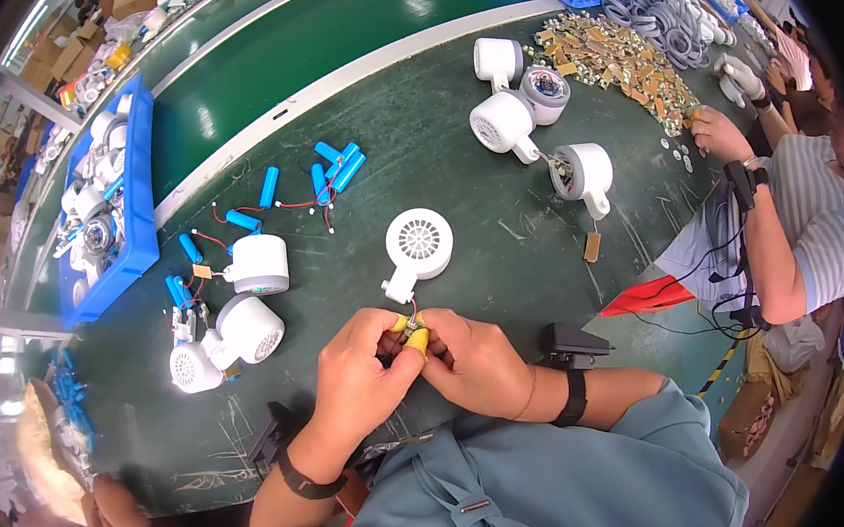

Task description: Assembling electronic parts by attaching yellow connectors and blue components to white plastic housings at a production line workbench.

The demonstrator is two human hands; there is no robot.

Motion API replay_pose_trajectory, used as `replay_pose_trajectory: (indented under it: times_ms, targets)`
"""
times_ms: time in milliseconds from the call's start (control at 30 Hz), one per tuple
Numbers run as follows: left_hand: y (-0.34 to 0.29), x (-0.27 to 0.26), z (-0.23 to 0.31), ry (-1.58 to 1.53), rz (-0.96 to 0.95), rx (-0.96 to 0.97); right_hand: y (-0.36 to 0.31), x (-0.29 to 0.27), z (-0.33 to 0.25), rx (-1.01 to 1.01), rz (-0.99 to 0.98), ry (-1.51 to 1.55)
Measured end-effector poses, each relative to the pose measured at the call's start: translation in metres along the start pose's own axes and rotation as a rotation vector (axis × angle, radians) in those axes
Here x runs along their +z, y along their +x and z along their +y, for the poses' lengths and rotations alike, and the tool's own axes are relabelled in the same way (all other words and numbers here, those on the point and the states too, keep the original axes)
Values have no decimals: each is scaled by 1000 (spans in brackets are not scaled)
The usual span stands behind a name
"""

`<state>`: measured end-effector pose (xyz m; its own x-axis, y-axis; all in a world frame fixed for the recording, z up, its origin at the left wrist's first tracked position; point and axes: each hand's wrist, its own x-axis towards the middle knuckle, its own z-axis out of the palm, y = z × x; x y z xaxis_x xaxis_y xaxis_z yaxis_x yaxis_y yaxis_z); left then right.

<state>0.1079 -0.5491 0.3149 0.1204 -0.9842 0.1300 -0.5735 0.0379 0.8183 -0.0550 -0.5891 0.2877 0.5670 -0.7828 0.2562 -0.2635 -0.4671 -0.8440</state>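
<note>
left hand [366, 371] and right hand [483, 367] pinched nearly closed on a small wired part [411, 331], mostly hidden, over the green table [342, 265] beside a white fan unit [419, 246]; likely light, stiff, fragile at its thin wire [415, 306], so best gripped by its edges.

The left hand [366, 371] and right hand [481, 364], yellow covers on some fingertips, pinch a small part [412, 330] below a white fan [419, 245]. Blue batteries [269, 188] and more fans [261, 265] lie leftward on the table [503, 266], near a blue bin [143, 203]; rightward, a co-worker's hand [722, 134] is beside piled boards [621, 65].
</note>
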Motion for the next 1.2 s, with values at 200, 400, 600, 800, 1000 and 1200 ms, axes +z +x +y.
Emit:
replay_pose_trajectory:
  times_ms: [200,400,600,800,1000,1200]
  targets:
    - [-2,-6,1,11,-6,-48,3,-1,-4,-9,-38,46]
    - [-4,-21,-4,375,-70,-18,1,-13,-9,65,-118,123]
    - [-10,-46,19,531,122,317,17,-24,-20,-87,-351,-29]
    - [-33,-129,-21,628,721,-17,42,-35,-19,-90,-260,-314]
    - [-103,-182,-113,469,531,-402,48,-26,-28,-292,-262,-340]
    - [-103,-165,-127,583,585,-379,54,13,-17,-488,-439,-360]
